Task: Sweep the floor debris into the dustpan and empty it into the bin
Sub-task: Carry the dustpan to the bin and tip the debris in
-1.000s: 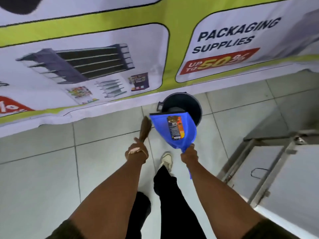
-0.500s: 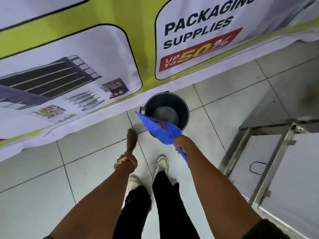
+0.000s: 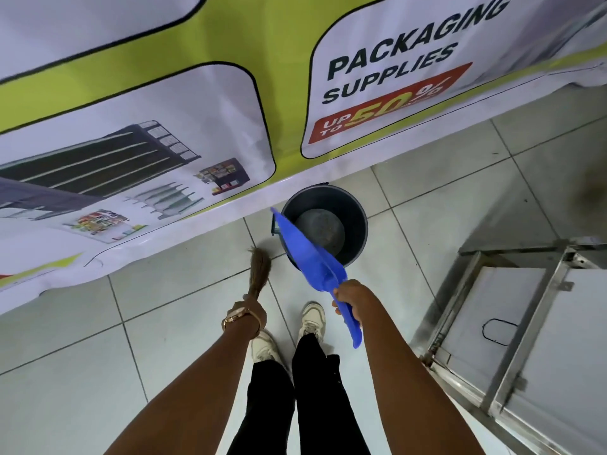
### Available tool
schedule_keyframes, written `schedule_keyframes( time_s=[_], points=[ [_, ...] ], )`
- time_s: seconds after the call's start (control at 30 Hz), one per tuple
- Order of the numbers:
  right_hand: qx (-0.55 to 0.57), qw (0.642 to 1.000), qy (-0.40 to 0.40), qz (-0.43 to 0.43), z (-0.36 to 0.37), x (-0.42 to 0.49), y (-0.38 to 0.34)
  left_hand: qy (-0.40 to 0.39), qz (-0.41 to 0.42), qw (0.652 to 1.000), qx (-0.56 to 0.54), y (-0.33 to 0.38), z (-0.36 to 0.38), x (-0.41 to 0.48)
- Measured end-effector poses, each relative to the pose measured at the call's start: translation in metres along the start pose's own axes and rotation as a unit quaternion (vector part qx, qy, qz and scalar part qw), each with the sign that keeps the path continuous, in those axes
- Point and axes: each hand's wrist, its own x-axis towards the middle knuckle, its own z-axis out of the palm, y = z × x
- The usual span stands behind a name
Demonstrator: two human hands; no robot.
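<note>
Right hand grip clamped on dustpan handle, pan tipped over bin to dump. Left hand grip closed round broom, parked clear.

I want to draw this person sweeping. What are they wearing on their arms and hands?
Both forearms are bare, with no gloves on the left hand or right hand. A gold-coloured wristwatch with a pale round face circles the left wrist. Dark sleeve edges may show at the bottom, too cropped to tell.
</note>
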Motion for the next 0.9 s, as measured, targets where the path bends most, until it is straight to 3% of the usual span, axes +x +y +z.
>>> schedule_keyframes(
  time_s=[0.1,0.27,0.5,0.9],
  points=[
    [0.022,1.000,-0.014,0.010,0.004,-0.010,0.013,0.003,0.020,1.000,-0.001,-0.011,-0.002,-0.001],
    [0.002,0.999,0.027,0.025,0.025,-0.003,0.024,0.018,0.037,0.999,-0.025,-0.042,-0.004,0.014],
    [-0.157,0.970,0.140,-0.123,0.092,-0.010,0.038,0.034,-0.013,0.991,-0.126,-0.115,0.020,0.012],
    [-0.245,0.932,0.190,-0.187,0.198,0.014,0.078,0.108,-0.098,0.950,-0.277,-0.238,0.115,0.030]
  ],
)
